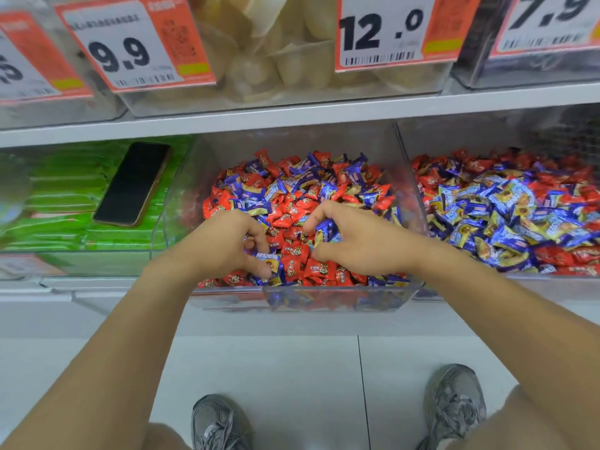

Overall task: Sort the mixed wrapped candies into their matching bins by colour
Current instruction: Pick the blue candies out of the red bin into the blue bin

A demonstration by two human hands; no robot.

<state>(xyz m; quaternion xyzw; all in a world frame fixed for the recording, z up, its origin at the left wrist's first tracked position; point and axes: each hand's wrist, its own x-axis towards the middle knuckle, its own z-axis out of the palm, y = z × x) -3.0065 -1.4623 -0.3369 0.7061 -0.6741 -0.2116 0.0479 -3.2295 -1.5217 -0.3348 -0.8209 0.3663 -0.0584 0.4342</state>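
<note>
Glossy foil candies (293, 203), clear-plastic bin (337, 298)

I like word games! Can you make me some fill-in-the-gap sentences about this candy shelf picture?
1. Both hands, the left hand and the right hand, are in the ____ bin.
2. The phone lies on the ____ packets.
3. The price tag right above the hands reads ____.
4. The candies are red and ____.

Missing words: middle; green; 12.0; blue

The person's left hand (227, 245) and right hand (354, 241) are bare, with no sleeves, rings or watch on either arm, and both feet wear grey laced sneakers (454, 404).
</note>
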